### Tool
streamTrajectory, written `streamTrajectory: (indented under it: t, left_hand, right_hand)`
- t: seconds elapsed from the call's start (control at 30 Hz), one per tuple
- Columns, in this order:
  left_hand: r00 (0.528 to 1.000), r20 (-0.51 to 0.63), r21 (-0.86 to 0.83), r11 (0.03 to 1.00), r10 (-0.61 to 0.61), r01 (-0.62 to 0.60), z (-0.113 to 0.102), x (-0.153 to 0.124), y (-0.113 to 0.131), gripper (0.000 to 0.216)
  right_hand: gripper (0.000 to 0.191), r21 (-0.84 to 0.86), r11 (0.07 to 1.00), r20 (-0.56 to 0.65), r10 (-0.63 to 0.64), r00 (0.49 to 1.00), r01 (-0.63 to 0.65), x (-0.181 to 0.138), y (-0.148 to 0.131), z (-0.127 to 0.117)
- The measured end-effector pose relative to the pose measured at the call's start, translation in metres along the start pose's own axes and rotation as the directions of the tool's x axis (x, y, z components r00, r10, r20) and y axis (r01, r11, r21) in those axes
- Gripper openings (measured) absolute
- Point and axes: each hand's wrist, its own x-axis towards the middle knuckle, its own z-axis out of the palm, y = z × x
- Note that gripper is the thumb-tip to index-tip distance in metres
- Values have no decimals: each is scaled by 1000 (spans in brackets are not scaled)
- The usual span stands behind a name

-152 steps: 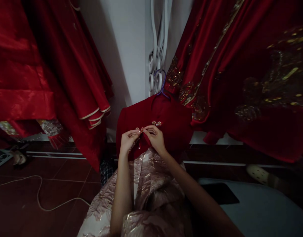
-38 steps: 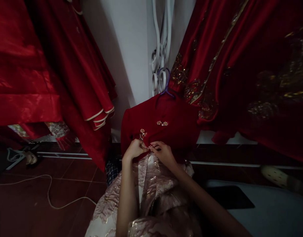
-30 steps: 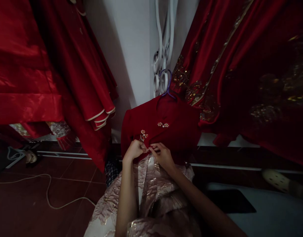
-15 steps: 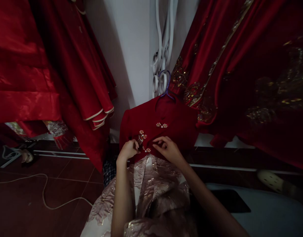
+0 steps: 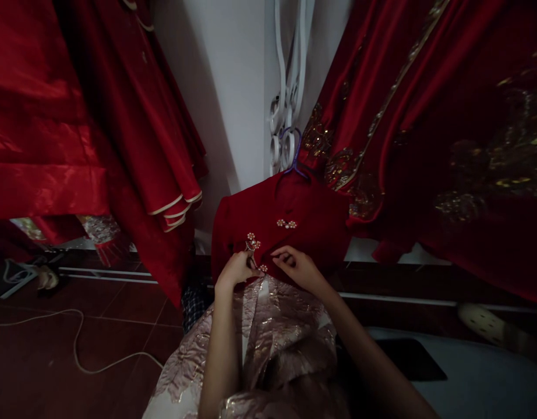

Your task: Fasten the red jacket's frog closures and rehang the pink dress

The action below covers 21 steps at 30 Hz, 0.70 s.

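A dark red jacket point(image 5: 246, 212) hangs from a purple hanger point(image 5: 298, 154). Flower-shaped pearl ornaments decorate its front: one pair point(image 5: 286, 224) near the neck, a cluster point(image 5: 253, 241) to the left and a small flower point(image 5: 263, 268) at the lower edge. My left hand point(image 5: 236, 270) is closed on the jacket's lower front, its thumb beside the small flower, its fingers partly covering the trim there. Just right of it, my right hand point(image 5: 298, 266) has fingertips pinched together close to the cloth; anything between them is too small to see.
Red garments point(image 5: 159, 139) hang on the left, and red gowns with gold sequins point(image 5: 408, 105) on the right. White scrolled metalwork point(image 5: 290, 99) stands behind the hanger. Shiny pink floral fabric point(image 5: 286, 308) lies below my hands. A cable point(image 5: 78, 343) crosses the tiled floor.
My left hand has shifted slightly right and down, its thumb now reaching the small lower flower and covering part of that ornament. My right hand has hardly moved, its fingers a little more curled.
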Motion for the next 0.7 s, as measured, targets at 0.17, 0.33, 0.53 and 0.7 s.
streamTrajectory:
  t: [0.17, 0.33, 0.53, 0.7]
  left_hand:
    - [993, -68, 50, 994, 101, -97, -1, 0, 0, 29]
    - [987, -104, 22, 993, 122, -120, -1, 0, 4, 32]
    - [987, -103, 13, 992, 123, -122, -2, -1, 8, 32]
    - [984, -126, -6, 991, 130, -131, 0, 0, 5, 27]
  right_hand:
    - [24, 83, 996, 82, 6, 997, -13, -1, 11, 16]
    - [24, 91, 996, 91, 3, 996, -11, -2, 17, 23]
    - [21, 91, 995, 98, 42, 994, -51, -2, 18, 28]
    - [25, 100, 994, 97, 31, 995, -41, -2, 17, 27]
